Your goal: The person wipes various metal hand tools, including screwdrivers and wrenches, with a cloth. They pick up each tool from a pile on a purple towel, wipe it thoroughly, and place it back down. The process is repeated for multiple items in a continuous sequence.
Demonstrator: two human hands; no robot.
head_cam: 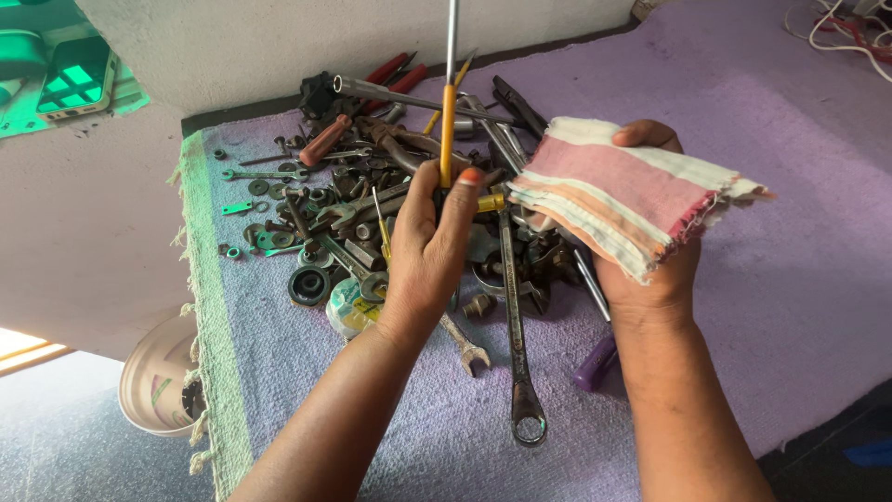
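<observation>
- The left hand (429,244) had its fingers (462,197) clamped on the yellow handle of a screwdriver (449,102), held upright with the steel shaft rising past the fingertips and out of the top of the view.
- The right hand (650,270) had its fingers pinched together on a folded striped cloth (624,191), pink, white and peach, thumb on top, just to the right of the screwdriver and not touching it.
- Below both sets of fingers lay a heap of tools on a purple mat (790,279): a long ring spanner (517,344) pointing toward the wrists, an open-ended spanner (465,346), red-handled pliers (395,74) beyond the fingertips, plus nuts and washers.
- A judgement: wiping would go best with the handle gripped firm and low, the cloth wrapped round the shaft and drawn along its length, clear of the tip.
- A purple-handled tool (595,364) lay under the right wrist.
</observation>
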